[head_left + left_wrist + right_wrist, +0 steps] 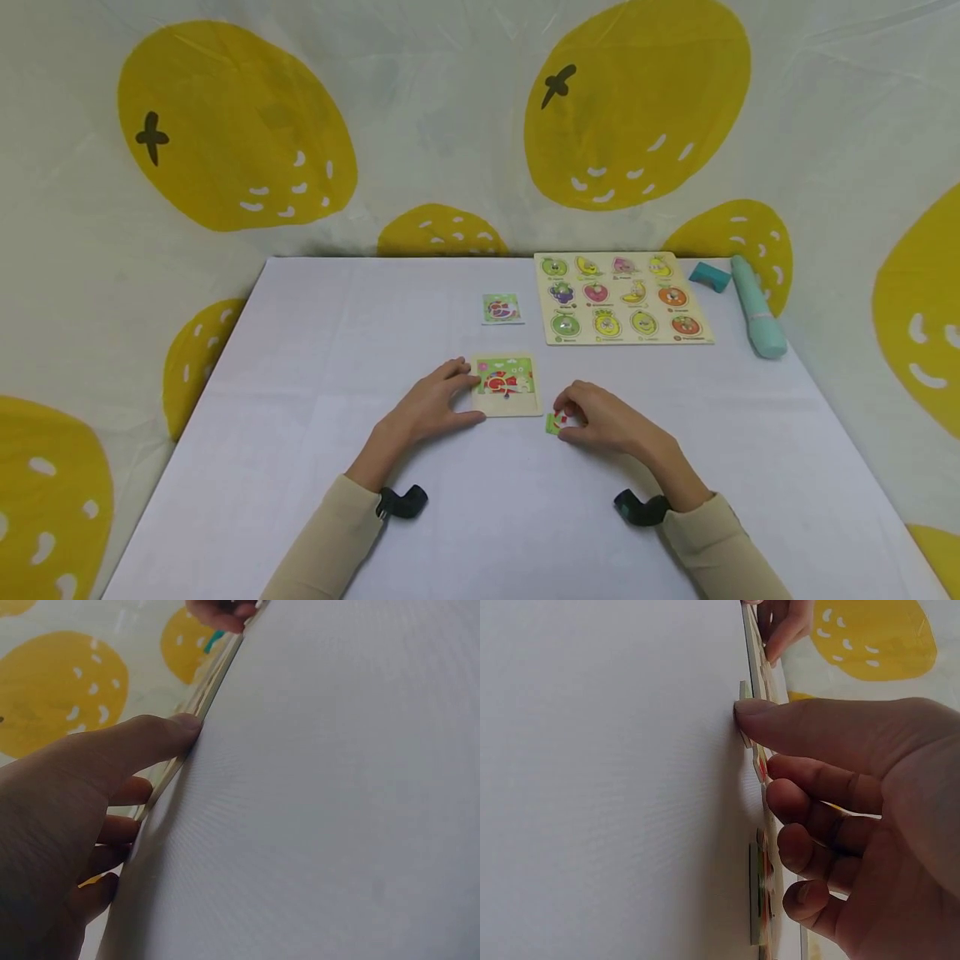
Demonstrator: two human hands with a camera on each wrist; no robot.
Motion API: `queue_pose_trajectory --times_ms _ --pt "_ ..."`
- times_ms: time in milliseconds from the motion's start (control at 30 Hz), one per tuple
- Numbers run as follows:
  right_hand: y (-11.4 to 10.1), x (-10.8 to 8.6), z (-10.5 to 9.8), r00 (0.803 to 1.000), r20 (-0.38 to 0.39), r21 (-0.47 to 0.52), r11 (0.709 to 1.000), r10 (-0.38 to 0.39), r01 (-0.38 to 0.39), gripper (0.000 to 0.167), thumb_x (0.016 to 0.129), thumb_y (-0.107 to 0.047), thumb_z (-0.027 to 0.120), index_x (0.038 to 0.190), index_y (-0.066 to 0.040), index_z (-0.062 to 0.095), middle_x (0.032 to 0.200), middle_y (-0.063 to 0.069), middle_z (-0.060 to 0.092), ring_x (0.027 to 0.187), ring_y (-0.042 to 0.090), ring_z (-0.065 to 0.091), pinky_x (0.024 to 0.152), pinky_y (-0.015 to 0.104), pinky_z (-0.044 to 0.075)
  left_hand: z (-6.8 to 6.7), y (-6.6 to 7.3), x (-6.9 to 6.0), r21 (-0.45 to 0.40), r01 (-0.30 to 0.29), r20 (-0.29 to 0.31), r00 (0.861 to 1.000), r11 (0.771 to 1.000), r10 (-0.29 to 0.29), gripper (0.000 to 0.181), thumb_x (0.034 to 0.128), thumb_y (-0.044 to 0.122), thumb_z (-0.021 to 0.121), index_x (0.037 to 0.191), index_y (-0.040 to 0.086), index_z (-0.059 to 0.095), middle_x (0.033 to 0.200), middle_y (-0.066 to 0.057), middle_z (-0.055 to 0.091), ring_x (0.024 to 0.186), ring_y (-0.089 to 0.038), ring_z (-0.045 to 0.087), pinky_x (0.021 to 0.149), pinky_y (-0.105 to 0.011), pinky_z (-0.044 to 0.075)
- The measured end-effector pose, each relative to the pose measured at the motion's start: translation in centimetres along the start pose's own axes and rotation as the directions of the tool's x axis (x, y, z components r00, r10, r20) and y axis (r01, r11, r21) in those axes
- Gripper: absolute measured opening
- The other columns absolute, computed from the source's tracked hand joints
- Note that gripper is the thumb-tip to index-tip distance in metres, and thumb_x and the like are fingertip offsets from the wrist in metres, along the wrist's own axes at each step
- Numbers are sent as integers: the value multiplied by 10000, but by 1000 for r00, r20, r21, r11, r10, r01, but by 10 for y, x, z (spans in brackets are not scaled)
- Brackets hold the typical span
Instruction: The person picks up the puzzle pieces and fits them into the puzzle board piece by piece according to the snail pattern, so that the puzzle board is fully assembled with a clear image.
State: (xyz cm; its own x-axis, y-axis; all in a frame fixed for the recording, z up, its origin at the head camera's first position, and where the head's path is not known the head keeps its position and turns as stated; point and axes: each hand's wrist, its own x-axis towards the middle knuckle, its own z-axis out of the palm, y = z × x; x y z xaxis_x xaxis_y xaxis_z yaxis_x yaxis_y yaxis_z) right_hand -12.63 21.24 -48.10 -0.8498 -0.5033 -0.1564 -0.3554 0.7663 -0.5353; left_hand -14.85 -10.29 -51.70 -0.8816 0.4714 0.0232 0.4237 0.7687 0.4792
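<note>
A square wooden puzzle frame with a red-and-green picture lies flat, a bare wooden strip along its near side. My left hand rests at its left edge, thumb at the near corner and fingers spread; the left wrist view shows the thumb on the edge. Just right of the frame, my right hand pinches a small green, red and white piece between thumb and forefinger. In the right wrist view the thumb lies on a thin piece, with the other fingers loosely curled; the hand partly hides the piece.
Behind the frame lies a small square purple-and-green picture tile. A wooden fruit board lies at the back right. Beside it are a teal block and a mint-green cylindrical object, near the right table edge.
</note>
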Motion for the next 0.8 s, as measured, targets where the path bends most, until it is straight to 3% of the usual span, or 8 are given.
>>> queue_pose_trajectory --times_ms 367,800 --pt "-1 5 1 999 3 30 999 40 -40 349 779 -188 840 1052 -118 634 980 -21 587 910 143 514 837 325 495 0 -1 0 1 -9 -7 1000 1000 9 668 834 548 754 1375 179 621 1484 -41 511 1485 -226 378 1209 -402 355" --pt "1 7 -1 1000 16 116 993 7 -9 299 824 -96 798 1077 -87 640 869 -18 604 794 130 521 683 224 460 2 -2 0 -2 4 -1 1000 1000 -4 672 833 560 750 1380 193 616 1497 -36 503 1493 -219 367 1202 -410 365"
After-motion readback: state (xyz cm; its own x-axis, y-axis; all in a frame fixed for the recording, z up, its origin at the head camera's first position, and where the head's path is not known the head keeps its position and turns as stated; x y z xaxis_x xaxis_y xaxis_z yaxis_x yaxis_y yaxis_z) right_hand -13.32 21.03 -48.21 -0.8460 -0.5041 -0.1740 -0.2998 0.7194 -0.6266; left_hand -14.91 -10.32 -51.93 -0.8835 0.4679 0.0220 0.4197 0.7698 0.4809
